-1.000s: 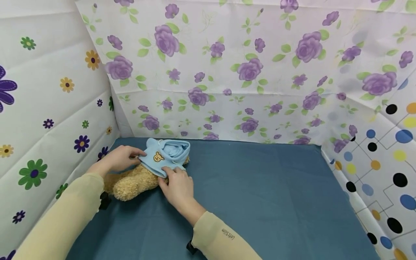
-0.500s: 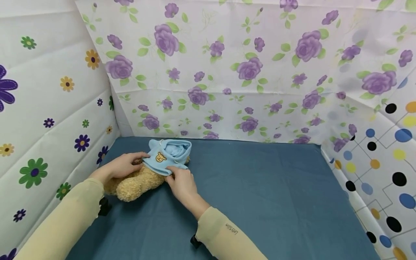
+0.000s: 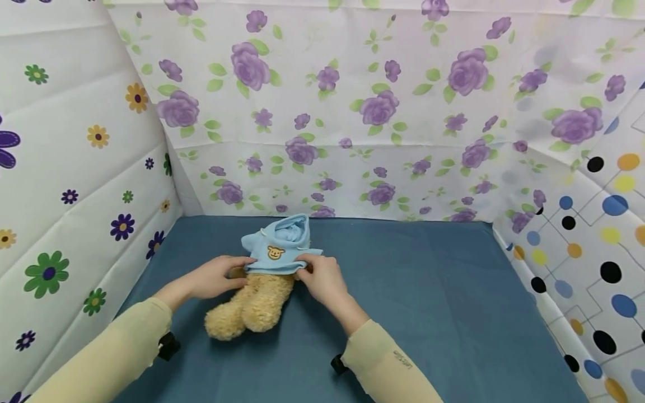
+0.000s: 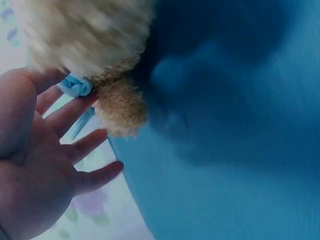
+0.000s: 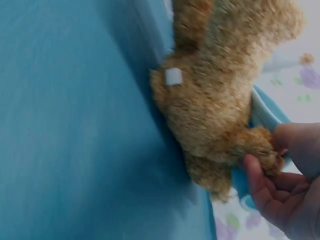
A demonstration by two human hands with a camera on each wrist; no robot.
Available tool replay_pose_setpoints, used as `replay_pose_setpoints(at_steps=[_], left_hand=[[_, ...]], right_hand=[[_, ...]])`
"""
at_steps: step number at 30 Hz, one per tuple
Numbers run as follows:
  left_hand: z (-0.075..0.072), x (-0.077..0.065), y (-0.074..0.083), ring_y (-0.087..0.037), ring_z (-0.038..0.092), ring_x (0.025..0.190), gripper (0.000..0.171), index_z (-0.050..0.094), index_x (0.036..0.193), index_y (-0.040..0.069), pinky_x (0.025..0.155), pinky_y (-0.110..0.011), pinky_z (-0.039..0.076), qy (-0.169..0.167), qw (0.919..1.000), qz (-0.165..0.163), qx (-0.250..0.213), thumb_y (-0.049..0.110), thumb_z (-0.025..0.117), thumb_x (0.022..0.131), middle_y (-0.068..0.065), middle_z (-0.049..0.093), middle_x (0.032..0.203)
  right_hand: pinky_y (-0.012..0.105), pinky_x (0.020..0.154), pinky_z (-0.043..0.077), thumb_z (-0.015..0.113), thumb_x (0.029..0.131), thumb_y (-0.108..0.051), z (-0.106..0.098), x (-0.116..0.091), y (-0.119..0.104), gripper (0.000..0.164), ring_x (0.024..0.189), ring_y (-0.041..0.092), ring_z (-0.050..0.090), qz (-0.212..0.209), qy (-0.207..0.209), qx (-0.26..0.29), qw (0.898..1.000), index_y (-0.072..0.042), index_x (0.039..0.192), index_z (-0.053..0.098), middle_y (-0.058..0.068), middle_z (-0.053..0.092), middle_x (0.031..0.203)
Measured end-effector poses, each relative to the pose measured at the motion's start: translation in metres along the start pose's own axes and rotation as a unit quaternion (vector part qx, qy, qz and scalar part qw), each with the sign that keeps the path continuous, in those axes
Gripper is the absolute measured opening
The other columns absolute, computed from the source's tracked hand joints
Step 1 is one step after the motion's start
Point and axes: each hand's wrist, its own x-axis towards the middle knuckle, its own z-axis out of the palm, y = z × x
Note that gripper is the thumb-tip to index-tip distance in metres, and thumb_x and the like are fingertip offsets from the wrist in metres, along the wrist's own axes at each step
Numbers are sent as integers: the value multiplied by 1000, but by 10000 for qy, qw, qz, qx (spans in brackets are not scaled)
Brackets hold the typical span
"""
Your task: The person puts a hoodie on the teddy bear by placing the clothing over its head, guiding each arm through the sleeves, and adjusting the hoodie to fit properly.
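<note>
Plush toy held

Head view: in its hoodie, it rests on blue cloth between my left hand and right hand. Left wrist: fingers spread beside one furry limb; any pinch is hidden. Right wrist: I clasp another limb.
</note>
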Motion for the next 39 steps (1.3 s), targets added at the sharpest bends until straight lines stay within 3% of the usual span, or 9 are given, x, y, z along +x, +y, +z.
replay_pose_setpoints(at_steps=[7,9,14,18,24,27,29,31,39], left_hand=[[52,23,35,-34,67,118,49,57,155,13,94,-52,53,479,9950,454,-752,26,68,109,-13,63,147],[71,33,45,-27,66,121,46,60,152,16,91,-46,55,734,9903,538,-1053,26,69,108,-8,66,142],[114,57,69,-20,68,97,42,65,147,17,76,-36,55,1278,9764,799,-1549,24,71,107,0,73,119],[137,72,86,-15,66,83,39,70,141,17,71,-33,52,1943,9642,787,-1621,24,77,103,3,73,105],[157,85,99,-17,67,92,30,77,127,19,79,-37,54,2864,9343,297,-2102,19,83,97,2,74,111],[164,89,100,-20,67,105,27,78,124,19,88,-40,55,2999,9137,48,-2743,18,82,98,-1,73,121],[168,91,99,-21,66,110,26,77,124,18,92,-41,53,3032,8988,-87,-3164,16,82,98,-2,72,125],[171,92,99,-22,65,110,26,77,124,17,92,-41,53,3058,8884,-144,-3421,15,81,98,-3,71,126],[171,105,101,-23,66,112,25,77,121,17,94,-44,54,3174,8777,-48,-3591,12,82,98,-3,71,125]], right_hand=[[29,51,37,69,104,-13,-56,-23,47,22,48,8,43,100,-165,149,9997,-22,120,81,-3,68,69],[29,52,36,69,105,-13,-71,-32,62,22,48,9,41,203,-119,207,9995,-23,120,81,0,69,69],[30,51,35,70,104,-11,-102,-55,94,23,47,13,38,549,129,340,9978,-25,117,81,0,67,68],[31,55,39,67,105,-11,-118,-65,108,26,52,15,46,681,-168,525,9962,-26,121,79,-1,75,81],[33,58,44,67,106,-18,-128,-70,113,33,60,9,51,362,-986,605,9926,-28,138,70,1,73,114],[35,62,50,69,106,-24,-125,-68,110,37,67,10,58,145,-1153,686,9908,-27,143,66,1,67,132],[36,67,51,67,107,-23,-120,-66,108,38,75,10,63,105,-1130,719,9909,-25,144,66,3,66,134],[36,64,50,64,107,-20,-115,-64,107,37,67,13,59,176,-1029,702,9921,-24,144,67,3,66,129],[32,55,40,62,104,-1,-99,-54,104,41,48,12,39,513,-357,452,9970,-19,139,71,3,68,102]])
